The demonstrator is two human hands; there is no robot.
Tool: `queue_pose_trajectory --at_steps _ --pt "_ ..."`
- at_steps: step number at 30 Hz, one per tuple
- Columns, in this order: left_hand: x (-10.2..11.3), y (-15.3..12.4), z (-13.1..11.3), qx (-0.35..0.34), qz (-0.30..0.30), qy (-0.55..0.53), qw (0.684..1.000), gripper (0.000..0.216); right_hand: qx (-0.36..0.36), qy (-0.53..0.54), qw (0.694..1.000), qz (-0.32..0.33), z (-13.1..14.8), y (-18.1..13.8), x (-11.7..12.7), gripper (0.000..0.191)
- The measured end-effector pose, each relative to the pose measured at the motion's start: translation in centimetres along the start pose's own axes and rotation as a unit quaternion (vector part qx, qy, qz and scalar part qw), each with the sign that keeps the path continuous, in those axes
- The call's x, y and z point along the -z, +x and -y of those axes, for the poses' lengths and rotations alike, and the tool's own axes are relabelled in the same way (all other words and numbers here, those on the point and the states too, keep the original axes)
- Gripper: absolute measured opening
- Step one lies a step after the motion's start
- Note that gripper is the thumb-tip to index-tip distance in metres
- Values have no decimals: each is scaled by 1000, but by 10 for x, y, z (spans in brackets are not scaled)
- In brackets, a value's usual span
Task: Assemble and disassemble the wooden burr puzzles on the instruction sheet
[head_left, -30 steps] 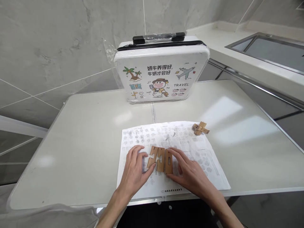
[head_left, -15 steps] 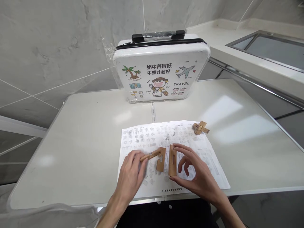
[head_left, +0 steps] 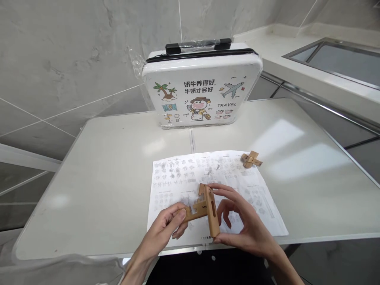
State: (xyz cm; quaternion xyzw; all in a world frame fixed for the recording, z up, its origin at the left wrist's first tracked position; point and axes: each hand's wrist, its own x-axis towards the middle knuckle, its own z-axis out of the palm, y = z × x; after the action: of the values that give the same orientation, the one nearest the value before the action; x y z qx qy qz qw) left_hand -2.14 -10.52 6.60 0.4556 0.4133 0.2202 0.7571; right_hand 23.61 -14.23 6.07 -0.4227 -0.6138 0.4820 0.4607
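My left hand pinches a notched wooden puzzle bar that lies crosswise above the printed instruction sheet. My right hand grips a slotted wooden bar between thumb and fingertips, holding it upright against the crosswise bar. A third wooden piece shows behind them, and I cannot tell which hand carries it. All the pieces are lifted off the paper. A small assembled wooden cross puzzle rests at the sheet's far right corner.
The white folding table carries a white cartoon-printed case with a black handle standing at its far edge. A counter with a steel sink runs along the right. Grey tiled wall is behind.
The three wooden bars lay flat on the sheet under my fingers. Both hands have since lifted them off the paper and brought them together, crossed, nearer to me.
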Motion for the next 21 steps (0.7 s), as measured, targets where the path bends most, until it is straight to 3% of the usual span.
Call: queue_pose_trajectory --at_steps 9,16,21 --pt "7 -2 3 13 53 -21 998 41 -41 70 996 31 -2 -6 0 77" --pt "3 -4 10 18 34 -48 998 42 -68 105 992 27 -2 -10 -4 78" --pt "0 -4 14 4 3 -32 999 41 -70 58 996 8 -1 -13 -6 74"
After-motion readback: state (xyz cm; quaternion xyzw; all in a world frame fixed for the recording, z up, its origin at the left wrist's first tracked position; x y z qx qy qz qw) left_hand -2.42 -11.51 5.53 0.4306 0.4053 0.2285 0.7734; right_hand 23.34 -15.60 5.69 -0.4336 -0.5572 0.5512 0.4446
